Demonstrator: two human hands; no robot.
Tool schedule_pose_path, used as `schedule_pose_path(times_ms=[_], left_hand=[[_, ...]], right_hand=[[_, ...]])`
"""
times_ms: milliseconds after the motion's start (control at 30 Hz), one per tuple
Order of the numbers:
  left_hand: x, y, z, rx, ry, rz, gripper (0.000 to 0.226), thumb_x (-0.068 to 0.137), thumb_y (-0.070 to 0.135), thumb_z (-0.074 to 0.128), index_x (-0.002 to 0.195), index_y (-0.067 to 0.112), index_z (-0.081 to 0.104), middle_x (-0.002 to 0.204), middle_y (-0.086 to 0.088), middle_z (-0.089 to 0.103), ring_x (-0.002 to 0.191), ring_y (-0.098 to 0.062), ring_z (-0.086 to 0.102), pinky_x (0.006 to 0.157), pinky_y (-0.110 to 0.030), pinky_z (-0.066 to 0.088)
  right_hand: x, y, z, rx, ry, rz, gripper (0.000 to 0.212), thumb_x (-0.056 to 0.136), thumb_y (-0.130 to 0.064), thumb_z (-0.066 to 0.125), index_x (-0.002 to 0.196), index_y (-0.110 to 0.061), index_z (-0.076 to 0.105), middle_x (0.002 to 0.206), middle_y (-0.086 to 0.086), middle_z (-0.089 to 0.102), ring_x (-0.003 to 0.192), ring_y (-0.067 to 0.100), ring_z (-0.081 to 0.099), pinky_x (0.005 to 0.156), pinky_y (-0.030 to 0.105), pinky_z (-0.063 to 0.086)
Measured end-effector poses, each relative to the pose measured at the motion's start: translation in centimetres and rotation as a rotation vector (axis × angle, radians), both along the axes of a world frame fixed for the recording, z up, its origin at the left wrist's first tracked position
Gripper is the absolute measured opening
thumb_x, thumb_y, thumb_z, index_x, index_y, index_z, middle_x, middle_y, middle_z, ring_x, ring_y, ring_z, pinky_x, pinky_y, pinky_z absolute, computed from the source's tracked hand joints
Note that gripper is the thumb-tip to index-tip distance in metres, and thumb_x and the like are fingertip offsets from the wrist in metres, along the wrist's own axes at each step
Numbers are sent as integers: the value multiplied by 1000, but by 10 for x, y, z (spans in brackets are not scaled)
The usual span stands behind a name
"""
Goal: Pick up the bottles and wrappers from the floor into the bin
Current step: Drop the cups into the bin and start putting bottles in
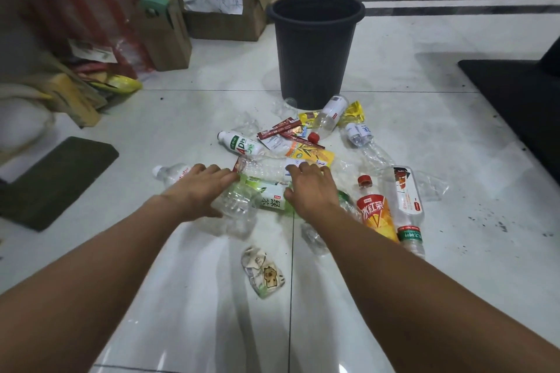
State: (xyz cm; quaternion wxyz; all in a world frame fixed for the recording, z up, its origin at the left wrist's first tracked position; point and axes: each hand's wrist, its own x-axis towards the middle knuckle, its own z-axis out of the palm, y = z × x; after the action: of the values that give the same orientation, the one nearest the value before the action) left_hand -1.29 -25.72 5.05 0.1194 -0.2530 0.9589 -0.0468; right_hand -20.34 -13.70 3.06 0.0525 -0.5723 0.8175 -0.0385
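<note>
A black bin (315, 48) stands upright on the tiled floor beyond a heap of litter. My left hand (200, 191) lies spread over a crushed clear bottle (236, 210), its fingertips touching the left end of a ribbed clear bottle (263, 168). My right hand (312, 191) curls its fingers over that bottle's right end, thumb beside a green tea bottle (269, 198). Around them lie an orange iced-tea bottle (375, 212), a white AD bottle (242, 144), red wrappers (285, 127), a yellow wrapper (353, 112) and a crumpled wrapper (263, 275) close to me.
Cardboard boxes (224, 15) and a paper bag (165, 36) stand left of the bin. Bags and clutter fill the far left. A dark green mat (57, 179) lies at the left, a black mat (521, 94) at the right.
</note>
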Motion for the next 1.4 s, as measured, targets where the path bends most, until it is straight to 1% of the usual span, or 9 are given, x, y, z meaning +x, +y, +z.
schedule_pose_path(times_ms=[167, 367, 567, 700, 800, 900, 1033, 1267, 1400], left_hand=[[4, -30, 22, -52, 94, 79, 79, 71, 41, 77, 137, 24, 36, 134, 4, 46, 121, -20, 41, 99, -36, 27], [-6, -32, 14, -46, 162, 74, 78, 70, 38, 77, 135, 22, 39, 133, 2, 48, 119, -22, 42, 96, -35, 27], [-15, -32, 5, -63, 186, 81, 76, 73, 41, 74, 136, 22, 37, 134, 1, 47, 119, -22, 41, 96, -36, 27], [-20, -30, 5, -102, 205, 98, 74, 74, 41, 73, 136, 22, 36, 132, 1, 47, 119, -22, 42, 97, -36, 27], [-22, -28, 6, -127, 217, 105, 74, 74, 39, 73, 136, 22, 36, 133, 1, 46, 121, -23, 41, 98, -36, 26], [-23, -28, 7, -148, 223, 127, 74, 75, 36, 73, 137, 22, 34, 135, 2, 45, 123, -22, 39, 99, -37, 26], [-20, -27, 10, -172, 257, 165, 74, 77, 36, 72, 138, 21, 33, 135, 2, 44, 123, -22, 40, 98, -37, 26], [-14, -29, 24, -193, 329, 230, 70, 76, 37, 73, 134, 19, 37, 132, 2, 47, 120, -24, 41, 96, -37, 26], [-18, -31, 39, -228, 323, 217, 71, 76, 36, 73, 135, 18, 37, 133, 0, 47, 120, -24, 42, 96, -38, 27]], right_hand=[[17, -19, -14, 38, 11, 122, 51, 94, -34, 52, 140, -17, 37, 138, 8, 45, 131, 26, 39, 113, 40, 20], [19, -38, -28, 77, 43, 190, 56, 92, -34, 56, 141, -16, 34, 140, 9, 41, 132, 27, 37, 112, 41, 23], [28, -46, -44, 92, -8, 190, 70, 86, -44, 64, 140, -11, 34, 136, 10, 45, 128, 27, 40, 108, 40, 27], [41, -46, -54, 132, 10, 193, 86, 83, -44, 67, 144, -3, 24, 140, 14, 35, 129, 29, 35, 111, 39, 24], [48, -42, -63, 191, 26, 191, 81, 80, -38, 72, 140, -2, 31, 140, 16, 31, 128, 31, 33, 110, 40, 25], [51, -40, -71, 221, 33, 169, 72, 81, -28, 72, 138, -8, 33, 136, 15, 39, 126, 31, 38, 109, 41, 26], [57, -41, -75, 211, 54, 185, 64, 84, -19, 67, 138, -9, 34, 131, 15, 49, 122, 32, 44, 105, 41, 30], [59, -48, -60, 149, 30, 205, 60, 82, -6, 64, 135, -9, 36, 129, 16, 49, 120, 33, 44, 101, 38, 32], [49, -54, -38, 78, 17, 155, 57, 85, -10, 62, 136, -9, 36, 131, 16, 49, 121, 33, 44, 102, 40, 32]])
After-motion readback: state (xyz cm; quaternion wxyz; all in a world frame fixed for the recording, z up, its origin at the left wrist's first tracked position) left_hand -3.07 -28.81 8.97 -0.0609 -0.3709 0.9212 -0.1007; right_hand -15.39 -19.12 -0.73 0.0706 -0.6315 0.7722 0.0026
